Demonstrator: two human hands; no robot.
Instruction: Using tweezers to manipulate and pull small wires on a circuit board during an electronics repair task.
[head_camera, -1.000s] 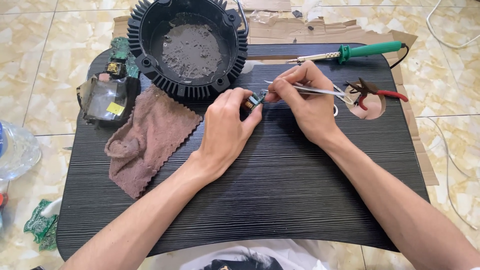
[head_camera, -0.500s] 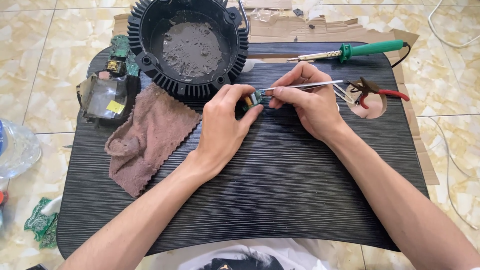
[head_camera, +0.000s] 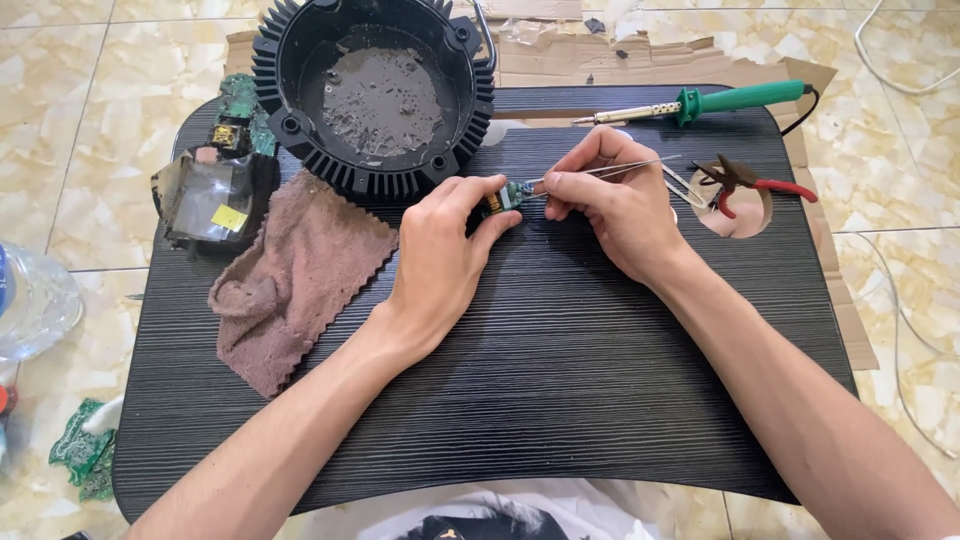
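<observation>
Head view: your left hand (head_camera: 437, 262) pinches a small green circuit part (head_camera: 508, 194) between thumb and fingertips, just above the black ribbed tabletop (head_camera: 560, 380). Your right hand (head_camera: 612, 205) is closed around metal tweezers (head_camera: 590, 173), whose tips meet the part. Behind the part stands 1 round black finned housing (head_camera: 375, 90). A brown cloth (head_camera: 295, 275) lies left of your left hand, beside a clear-cased module (head_camera: 215, 195). A green-handled soldering iron (head_camera: 700, 103) lies at the far edge, and red-handled cutters (head_camera: 750, 180) lie right of your right hand.
</observation>
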